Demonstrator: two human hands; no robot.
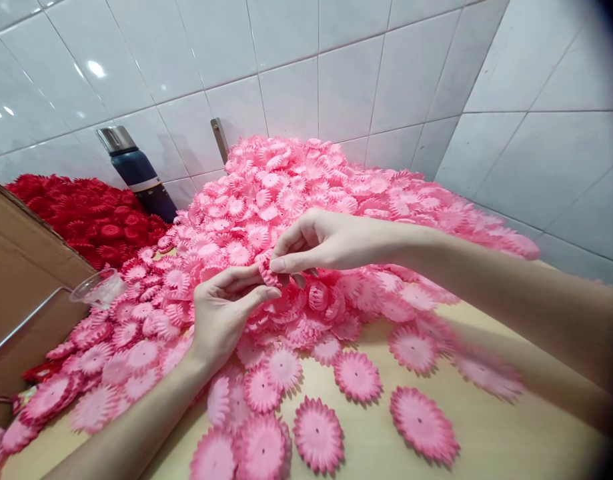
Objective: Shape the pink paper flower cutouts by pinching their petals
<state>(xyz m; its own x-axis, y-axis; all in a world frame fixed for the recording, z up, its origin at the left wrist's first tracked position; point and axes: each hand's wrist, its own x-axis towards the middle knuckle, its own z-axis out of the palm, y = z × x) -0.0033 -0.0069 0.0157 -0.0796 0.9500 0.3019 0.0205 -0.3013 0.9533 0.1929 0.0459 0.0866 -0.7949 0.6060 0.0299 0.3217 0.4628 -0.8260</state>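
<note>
Between my two hands is a small pink petal piece (269, 273), folded or rolled up, its frilled edge showing. My left hand (226, 303) pinches it from the left with thumb and fingers. From the right, my right hand (316, 243) grips the same piece between thumb and forefinger, its other fingers curled behind. Right behind and below the hands rises a large heap of pink petal discs (296, 193) with scalloped edges. Nearer to me, single discs lie flat, among them one pink disc (318, 435) with a small dark centre hole.
A pile of red petal discs (96, 217) lies at the back left, beside a dark blue bottle (142, 175) with a steel cap. A clear plastic cup (100, 288) stands near a cardboard box (26, 287) at left. White tiled walls (346, 80) bound the wooden table (371, 427).
</note>
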